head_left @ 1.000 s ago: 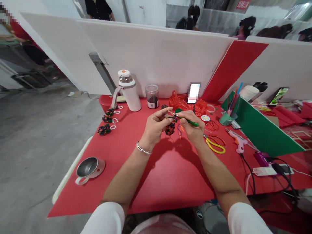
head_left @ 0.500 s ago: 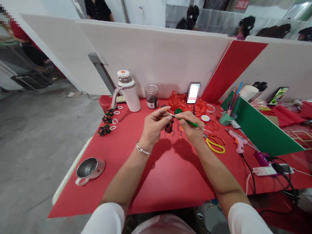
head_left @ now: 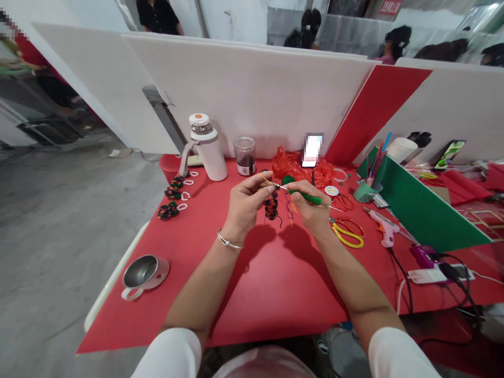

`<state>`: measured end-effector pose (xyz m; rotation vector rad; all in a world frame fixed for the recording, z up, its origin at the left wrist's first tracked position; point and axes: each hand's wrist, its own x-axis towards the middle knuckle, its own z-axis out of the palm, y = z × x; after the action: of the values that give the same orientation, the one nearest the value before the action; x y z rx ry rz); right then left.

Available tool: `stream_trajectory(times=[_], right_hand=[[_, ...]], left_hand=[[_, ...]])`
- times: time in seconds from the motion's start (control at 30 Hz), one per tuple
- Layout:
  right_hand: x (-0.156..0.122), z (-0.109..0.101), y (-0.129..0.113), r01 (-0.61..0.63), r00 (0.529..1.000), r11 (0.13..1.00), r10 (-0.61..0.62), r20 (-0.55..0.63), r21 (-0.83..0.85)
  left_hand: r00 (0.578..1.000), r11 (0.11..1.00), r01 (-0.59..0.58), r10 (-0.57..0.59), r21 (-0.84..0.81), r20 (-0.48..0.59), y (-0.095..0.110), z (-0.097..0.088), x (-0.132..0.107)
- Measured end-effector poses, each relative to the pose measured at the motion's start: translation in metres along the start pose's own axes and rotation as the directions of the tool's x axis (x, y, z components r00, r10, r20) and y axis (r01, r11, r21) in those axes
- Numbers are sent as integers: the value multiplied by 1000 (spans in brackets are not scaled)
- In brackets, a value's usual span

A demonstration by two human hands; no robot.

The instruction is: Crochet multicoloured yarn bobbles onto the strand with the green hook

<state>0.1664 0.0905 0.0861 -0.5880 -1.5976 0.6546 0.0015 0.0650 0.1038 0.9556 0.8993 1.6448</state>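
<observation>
My left hand (head_left: 244, 206) is closed on a dark, multicoloured crochet piece (head_left: 271, 206), which hangs below the fingers. An orange strand of yarn runs over its raised fingertips. In my right hand (head_left: 314, 208) is a crochet hook (head_left: 311, 198) with a green handle, its metal tip reaching the top of the piece by the left fingertips. Loose orange and purple yarn ends (head_left: 291, 210) lie on the red table between the hands. A green yarn ball (head_left: 289, 180) sits just behind them, partly hidden.
Three crocheted pieces with bead loops (head_left: 168, 210) lie at left, near a white thermos (head_left: 210, 155) and a steel cup (head_left: 145, 272). A clear jar (head_left: 244, 156) and red plastic bag (head_left: 284, 163) stand behind. Yellow-handled scissors (head_left: 347, 234), a pink glue gun (head_left: 388, 231) and a power strip (head_left: 440, 275) are at right.
My left hand has shifted slightly left, and the crochet piece hangs straighter and shows more of its length. The hook has drawn slightly right, its handle a little further from the left fingers.
</observation>
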Motion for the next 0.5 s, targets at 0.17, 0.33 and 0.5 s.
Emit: stream_trajectory(times=[0.17, 0.33, 0.5], right_hand=[[0, 0, 2, 69, 998, 997, -70, 9, 38], [-1, 2, 0, 102, 995, 995, -102, 11, -6], [-1, 2, -1, 2, 1000, 999, -2, 8, 38]], left_hand=[[999, 1000, -25, 25, 1, 21, -1, -1, 0], [999, 998, -31, 31, 57, 14, 3, 0, -2], [994, 991, 22, -35, 135, 99, 4, -5, -1]])
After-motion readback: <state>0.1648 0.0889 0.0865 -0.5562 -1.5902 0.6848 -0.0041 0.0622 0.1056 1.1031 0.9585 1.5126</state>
